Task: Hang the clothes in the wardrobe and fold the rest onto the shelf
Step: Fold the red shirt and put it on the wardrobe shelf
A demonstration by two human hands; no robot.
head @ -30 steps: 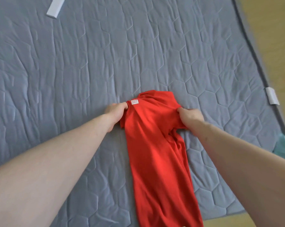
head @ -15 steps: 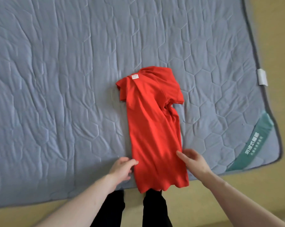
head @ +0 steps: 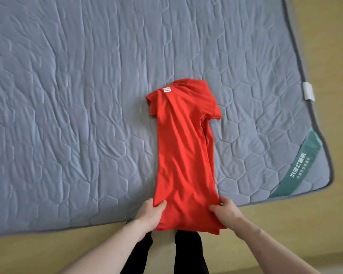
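Red T-shirt (head: pixel 183 147) is laid flat on grey quilted mattress (head: pixel 68 95), folded lengthwise into a narrow strip, collar end at 12 o'clock, hem end at 6 o'clock hanging just over the mattress edge. White neck label (head: pixel 167 89) is seen face up near the collar at about 11 o'clock of the shirt; one short sleeve is folded out toward 3 o'clock.

Left hand (head: pixel 149 213) is placed at the shirt's lower left corner, about 7 o'clock; grip is pinching the shirt edge, thumb on top of the cloth, fingers tucked under. Right hand (head: pixel 225 211) is placed at the lower right corner, about 5 o'clock; grip is pinching the hem side too, thumb over the cloth, fingers curled beneath. Both forearms are bare.

Green band with white lettering (head: pixel 300 166) is sewn across the mattress corner at 3 to 4 o'clock. White tag (head: pixel 308 91) is fixed on the mattress border at 2 o'clock. Yellowish floor (head: pixel 48 252) is seen beneath, and black trouser legs (head: pixel 187 252) are seen at 6 o'clock under the hem
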